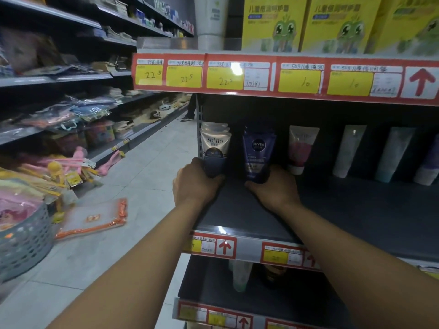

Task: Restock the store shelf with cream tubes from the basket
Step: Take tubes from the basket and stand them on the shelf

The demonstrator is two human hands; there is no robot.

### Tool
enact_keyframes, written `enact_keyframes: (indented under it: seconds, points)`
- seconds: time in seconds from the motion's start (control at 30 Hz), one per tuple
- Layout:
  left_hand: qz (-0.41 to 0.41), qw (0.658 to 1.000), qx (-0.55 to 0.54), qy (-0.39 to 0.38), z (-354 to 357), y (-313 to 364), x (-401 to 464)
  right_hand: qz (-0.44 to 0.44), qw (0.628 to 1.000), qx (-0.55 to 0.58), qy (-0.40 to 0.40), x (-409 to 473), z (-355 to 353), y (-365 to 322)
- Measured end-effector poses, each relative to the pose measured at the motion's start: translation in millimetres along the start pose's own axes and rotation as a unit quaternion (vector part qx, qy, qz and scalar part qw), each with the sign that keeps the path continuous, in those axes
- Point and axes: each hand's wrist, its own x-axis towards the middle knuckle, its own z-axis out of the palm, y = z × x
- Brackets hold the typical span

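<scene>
Forearms reach in from the bottom edge over the dark shelf point(249, 210). Left hand point(194, 184) is wrapped around the base of the Softto tube point(215, 151) at the shelf's left end; right hand point(273, 186) grips the bottom of the blue Nivea tube point(257, 150) just beside it. More tubes stand along the back, dim and blurred to the right. Grey basket point(23, 243) sits on the tiled floor point(142, 186) at left edge, cut off. Price tags point(261, 76) above; yellow boxes point(332, 22) on top, cropped.
</scene>
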Motion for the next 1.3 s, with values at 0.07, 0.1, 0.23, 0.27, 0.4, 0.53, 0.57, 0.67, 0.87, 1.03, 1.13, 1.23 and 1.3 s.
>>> enact_keyframes:
  seconds: [0.07,0.1,0.23,0.27,0.4,0.53,0.57,0.67,0.87,1.03,1.13,1.23,1.3]
  points:
    - [0.003,1.0,0.006,0.006,2,-1,1,0.004,1.0,0.005,0.003,-1,0,1]
    - [0.003,1.0,0.009,0.008,2,0,1,0.006,1.0,0.007,0.005,-1,0,0]
    - [-0.002,0.999,0.031,0.006,4,1,2,0.008,1.0,-0.004,0.003,-2,-1,-2]
    - [0.0,0.999,0.039,0.005,4,0,3,0.007,1.0,-0.004,0.003,-2,0,-3]
    - [0.007,0.999,0.051,0.006,6,-2,5,0.0,1.0,-0.014,0.001,-2,0,-3]
    - [0.01,0.998,0.057,0.01,7,-2,6,-0.004,1.0,-0.021,0.002,-2,0,-2]
    - [0.009,0.998,0.056,0.009,7,-2,5,-0.004,1.0,-0.023,0.001,-2,0,-2]
    - [0.0,0.999,0.053,0.0,5,-1,4,-0.002,1.0,-0.031,-0.005,0,1,-2]
    - [-0.023,0.997,0.062,-0.031,-5,4,-3,0.035,0.998,-0.046,-0.008,-3,-8,-5]
    - [-0.014,0.992,0.093,-0.083,-19,13,-13,0.047,0.997,-0.042,-0.051,-14,-19,2]
    - [-0.014,0.986,0.094,-0.134,-29,20,-25,0.053,0.994,0.007,-0.097,-25,-35,2]
    - [-0.004,0.986,0.106,-0.127,-38,25,-44,0.04,0.992,0.024,-0.117,-44,-52,2]
    - [0.021,0.989,0.118,-0.093,-44,26,-60,0.014,0.994,0.002,-0.105,-59,-63,4]
